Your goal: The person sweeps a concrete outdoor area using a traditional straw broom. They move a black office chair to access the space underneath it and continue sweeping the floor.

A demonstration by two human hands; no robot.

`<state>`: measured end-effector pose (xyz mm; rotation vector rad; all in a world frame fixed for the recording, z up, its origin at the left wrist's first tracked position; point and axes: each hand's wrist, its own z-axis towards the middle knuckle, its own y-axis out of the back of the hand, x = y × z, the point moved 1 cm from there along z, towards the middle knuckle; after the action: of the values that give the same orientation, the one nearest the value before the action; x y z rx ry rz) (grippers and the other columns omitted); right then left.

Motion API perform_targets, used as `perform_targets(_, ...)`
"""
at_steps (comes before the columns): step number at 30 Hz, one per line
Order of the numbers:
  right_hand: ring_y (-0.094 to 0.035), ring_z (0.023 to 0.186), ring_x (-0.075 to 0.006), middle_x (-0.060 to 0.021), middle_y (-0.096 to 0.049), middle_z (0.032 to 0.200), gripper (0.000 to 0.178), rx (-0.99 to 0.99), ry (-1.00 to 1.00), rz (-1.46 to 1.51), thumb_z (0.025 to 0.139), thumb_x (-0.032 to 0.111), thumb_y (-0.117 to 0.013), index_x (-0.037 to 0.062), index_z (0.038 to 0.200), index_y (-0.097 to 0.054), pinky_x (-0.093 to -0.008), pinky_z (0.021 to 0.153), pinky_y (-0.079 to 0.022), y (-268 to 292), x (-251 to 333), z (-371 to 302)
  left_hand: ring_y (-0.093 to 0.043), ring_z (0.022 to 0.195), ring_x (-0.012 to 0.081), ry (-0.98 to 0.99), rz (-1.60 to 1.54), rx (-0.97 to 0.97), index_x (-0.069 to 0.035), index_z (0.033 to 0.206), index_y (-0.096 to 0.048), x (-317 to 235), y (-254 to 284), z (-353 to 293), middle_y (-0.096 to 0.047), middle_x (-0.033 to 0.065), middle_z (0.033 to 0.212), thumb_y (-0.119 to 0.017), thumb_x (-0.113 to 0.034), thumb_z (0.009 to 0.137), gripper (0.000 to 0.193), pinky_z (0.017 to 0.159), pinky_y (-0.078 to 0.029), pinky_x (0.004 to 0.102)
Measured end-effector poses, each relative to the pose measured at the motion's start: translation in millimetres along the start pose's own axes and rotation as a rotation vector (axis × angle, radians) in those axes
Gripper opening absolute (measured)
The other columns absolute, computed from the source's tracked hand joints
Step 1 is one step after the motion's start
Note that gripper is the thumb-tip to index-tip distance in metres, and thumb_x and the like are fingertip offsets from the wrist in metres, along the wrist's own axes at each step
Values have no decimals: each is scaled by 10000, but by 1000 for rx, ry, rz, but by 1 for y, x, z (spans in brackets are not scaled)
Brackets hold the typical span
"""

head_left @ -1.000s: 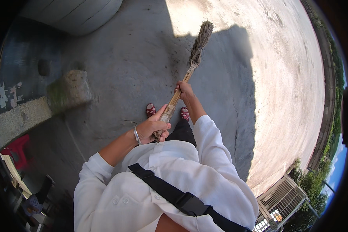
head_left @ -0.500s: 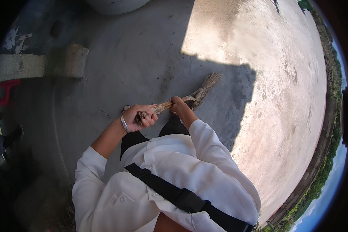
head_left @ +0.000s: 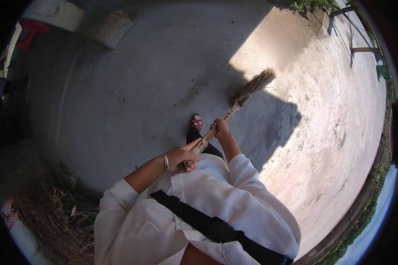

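Observation:
Both my hands grip a straw broom (head_left: 229,114) held slantwise in front of my body. My left hand (head_left: 184,158), with a silver bangle at the wrist, is wrapped round the butt end of the handle close to my waist. Farther up the handle, my right hand (head_left: 220,128) closes round it. The bristle head (head_left: 257,85) points away to the upper right, over the edge between shade and sunlight on the concrete floor (head_left: 146,84). Whether the bristles touch the floor I cannot tell. My foot in a red patterned shoe (head_left: 197,122) shows just left of the handle.
A low concrete ledge (head_left: 115,27) and a red plastic stool (head_left: 32,31) are at the upper left. Dry brush (head_left: 57,216) is heaped at the lower left. Metal frames (head_left: 365,50) and a green container (head_left: 384,72) stand at the far right.
The view has turned, so ledge and stool sit higher. The broom now slants more steeply, its head farther up and right. Both hands keep their grip; a shoe and the brush heap have come into view.

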<state>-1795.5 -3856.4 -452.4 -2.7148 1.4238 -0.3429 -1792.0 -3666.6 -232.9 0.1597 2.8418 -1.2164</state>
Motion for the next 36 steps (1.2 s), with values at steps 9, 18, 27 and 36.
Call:
perform_targets(9,-362,406,-116,-9,-357,493,152,111,-54,-4,696,-23,-434,84,608,-371,-229,377,-362,22,-60,-3,-444,529,88,-310,-72,1,-123,1346,18,97,24,-43,-430,34,694,-505,-70,727,813,431,-388,218)
perform_targets(18,-394,454,-183,-64,-393,544,96,291,-234,-426,775,52,-494,47,717,-418,-328,425,-389,33,-214,-109,-473,464,103,-538,-161,-266,-177,1348,27,298,-23,-121,-454,61,767,-452,6,735,799,380,-399,251)
perform_targets(27,-413,500,-223,-105,-438,580,124,461,-575,-876,793,40,-491,10,672,-486,-396,481,-389,65,-297,-119,-491,498,153,-776,-637,-599,-221,1340,61,336,-119,-79,-451,75,792,-430,32,752,807,400,-404,284)
perform_targets(36,-363,438,-197,-77,-384,520,181,413,-721,-872,747,17,-494,43,595,-399,-346,446,-360,89,-135,-73,-515,504,171,-674,-708,-554,-193,1313,-21,219,-190,34,-462,74,703,-489,-22,757,747,448,-434,306)
